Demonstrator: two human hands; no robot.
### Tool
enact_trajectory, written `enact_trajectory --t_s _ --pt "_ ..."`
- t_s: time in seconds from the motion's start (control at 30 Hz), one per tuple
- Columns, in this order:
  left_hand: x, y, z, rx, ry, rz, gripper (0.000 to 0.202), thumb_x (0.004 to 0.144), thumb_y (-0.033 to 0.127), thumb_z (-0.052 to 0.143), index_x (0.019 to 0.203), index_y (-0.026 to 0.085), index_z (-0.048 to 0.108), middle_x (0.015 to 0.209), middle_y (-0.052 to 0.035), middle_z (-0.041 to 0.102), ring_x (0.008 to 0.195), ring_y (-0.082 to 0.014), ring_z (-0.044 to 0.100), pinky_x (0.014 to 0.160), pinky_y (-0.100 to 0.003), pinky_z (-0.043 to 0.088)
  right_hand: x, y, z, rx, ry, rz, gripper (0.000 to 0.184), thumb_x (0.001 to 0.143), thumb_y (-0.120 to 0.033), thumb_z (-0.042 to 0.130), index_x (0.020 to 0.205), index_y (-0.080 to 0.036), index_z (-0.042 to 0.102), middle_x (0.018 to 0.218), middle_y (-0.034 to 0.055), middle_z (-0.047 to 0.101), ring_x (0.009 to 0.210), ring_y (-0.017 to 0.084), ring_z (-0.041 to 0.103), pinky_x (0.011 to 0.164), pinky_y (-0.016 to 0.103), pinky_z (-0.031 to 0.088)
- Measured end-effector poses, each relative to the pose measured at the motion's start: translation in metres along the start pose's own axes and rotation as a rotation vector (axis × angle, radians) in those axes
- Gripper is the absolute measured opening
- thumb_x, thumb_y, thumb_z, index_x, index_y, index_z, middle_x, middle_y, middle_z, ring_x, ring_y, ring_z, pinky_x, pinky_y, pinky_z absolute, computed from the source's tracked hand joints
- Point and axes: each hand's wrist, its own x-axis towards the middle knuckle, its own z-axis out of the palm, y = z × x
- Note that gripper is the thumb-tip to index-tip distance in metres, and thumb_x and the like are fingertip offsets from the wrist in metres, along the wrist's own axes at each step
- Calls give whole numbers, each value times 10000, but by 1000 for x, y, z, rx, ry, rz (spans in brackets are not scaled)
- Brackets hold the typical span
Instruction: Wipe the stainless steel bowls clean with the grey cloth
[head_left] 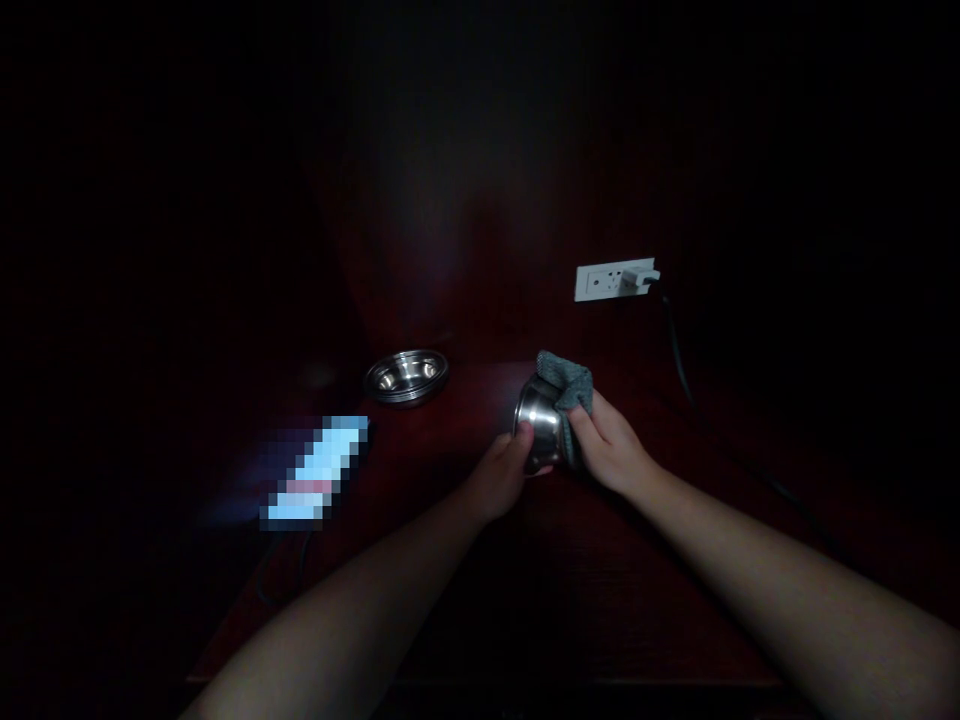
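A shiny metal bowl is tipped on its side above the dark red table. My left hand is closed on its rim, with the thumb along the outside. In my right hand is a grey-green cloth, bunched and pressed against the bowl's outer base and side. Some of the right fingers are hidden behind the cloth. Further back and to the left, a stack of metal bowls rests on the table.
A lit screen, blurred into blocks, lies at the left with thin cables beside it. On the back wall is a white socket plate holding a plug. Its dark cable runs down along the right. The surroundings are very dark.
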Motion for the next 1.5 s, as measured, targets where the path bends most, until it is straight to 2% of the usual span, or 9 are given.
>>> enact_trajectory --t_s 0.23,0.33,0.47,0.57,0.67,0.9,1.17,1.37,1.5 --pt "-4 -2 4 -54 31 29 594 769 694 500 924 153 691 956 -118 711 940 -255 661 893 -408 489 -3 -7 3 -146 -23 -265 507 957 -330 343 1443 -188 314 1468 135 394 1370 280 337 1126 519 288" --pt "-6 -3 8 -190 26 20 606 758 676 541 1042 154 662 1061 -125 691 1016 -274 642 918 -436 482 -2 -11 2 -197 -44 -320 540 947 -291 343 1470 -184 262 1492 132 362 1401 277 286 1141 531 265" --pt "-5 -2 12 -324 3 9 646 761 656 560 1205 188 587 1258 -134 609 1174 -305 561 951 -477 460 -3 -18 3 -262 -128 -339 593 905 -244 410 1476 -164 268 1517 139 323 1421 289 239 1139 547 266" --pt "-4 2 13 -398 4 49 639 791 653 521 1263 223 543 1413 -104 488 1296 -296 455 1006 -467 423 -5 -25 5 -317 -232 -355 640 863 -183 450 1480 -171 280 1552 127 257 1444 300 164 1134 565 263" --pt "-6 7 15 -439 4 87 617 842 646 433 1287 229 526 1449 -86 449 1352 -274 387 1048 -450 384 -6 -28 5 -358 -290 -374 665 850 -149 456 1489 -188 274 1569 113 217 1453 299 122 1134 575 253" --pt "-9 16 16 -510 12 104 567 921 581 290 1289 228 536 1421 -79 487 1342 -265 401 1061 -457 360 -4 -22 4 -333 -299 -387 695 864 -159 458 1509 -221 208 1591 92 135 1455 287 119 1141 564 245" --pt "-7 16 15 -517 40 134 504 922 519 375 1254 193 568 1417 -98 490 1330 -287 412 1050 -495 365 -5 -16 6 -222 -235 -308 718 882 -183 436 1525 -223 120 1584 90 171 1453 269 147 1159 541 231" --pt "-3 2 6 -384 -21 96 599 822 585 537 1269 186 548 1359 -136 537 1245 -325 492 999 -525 401 -4 -9 5 -181 -153 -233 636 934 -330 411 1504 -152 191 1558 151 228 1444 264 184 1167 507 230" --pt "-3 -3 3 -238 -87 114 641 809 627 522 1250 162 550 1257 -151 598 1148 -305 560 970 -492 421 -5 -9 6 -129 -117 -189 637 942 -382 399 1499 -158 186 1546 160 248 1433 269 215 1161 516 230"
